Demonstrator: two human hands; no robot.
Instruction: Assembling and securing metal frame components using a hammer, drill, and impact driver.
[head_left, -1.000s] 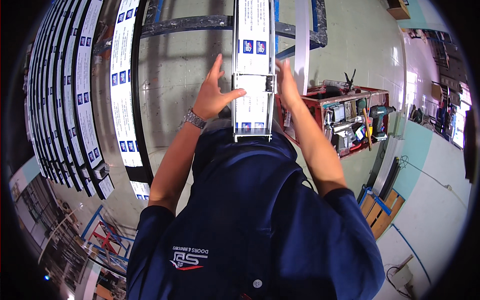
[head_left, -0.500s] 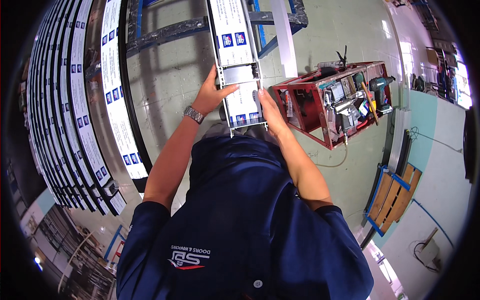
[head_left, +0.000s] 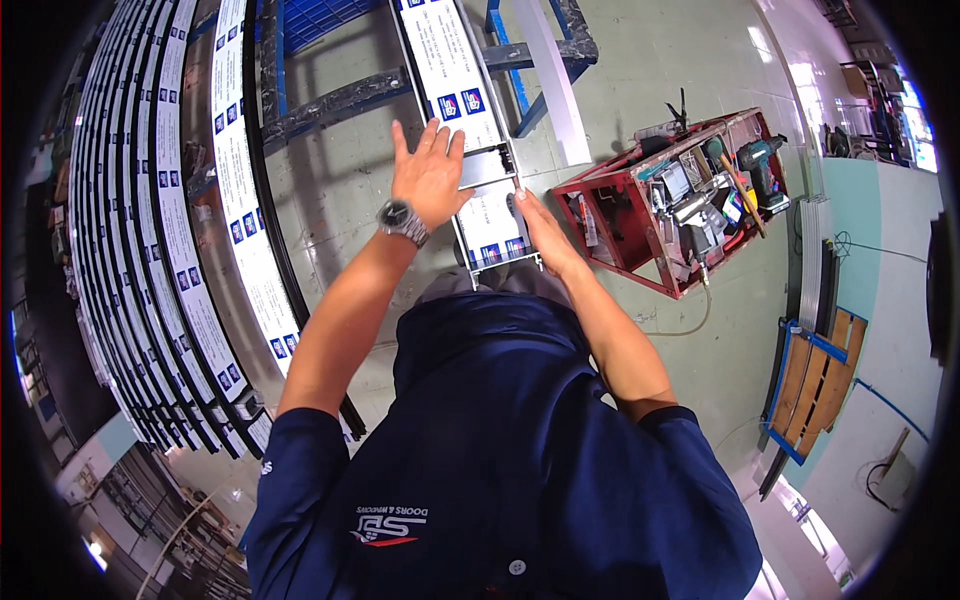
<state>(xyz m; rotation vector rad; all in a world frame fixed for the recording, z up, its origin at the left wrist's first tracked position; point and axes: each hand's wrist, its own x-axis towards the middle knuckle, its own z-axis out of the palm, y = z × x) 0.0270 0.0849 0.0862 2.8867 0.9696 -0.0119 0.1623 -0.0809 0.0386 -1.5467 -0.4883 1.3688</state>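
A long aluminium profile (head_left: 447, 60), a channel with white printed film along its bed, runs away from my waist. Across its near part lies a short silvery crosspiece (head_left: 487, 169), slightly slanted, with a dark right end against the channel's right wall. My left hand (head_left: 430, 178) lies over the left wall, open with its fingers spread; its thumb side is at the crosspiece's left end, which it partly covers. My right hand (head_left: 547, 230) grips the right wall below the crosspiece, thumb tip at the upper edge. Its other fingers are largely hidden.
Dark stands with blue legs (head_left: 335, 108) support the profile. A white strip (head_left: 553, 85) hangs at the right. Beyond, a red tool crate (head_left: 650, 235) holds a teal drill (head_left: 762, 165) and a hose. Several film-covered profiles (head_left: 240, 200) line the left side.
My left hand has let go of the left wall, risen and spread its fingers. The crosspiece has turned to a slight slant. My right hand stays at the right wall; the whole view has shifted slightly.
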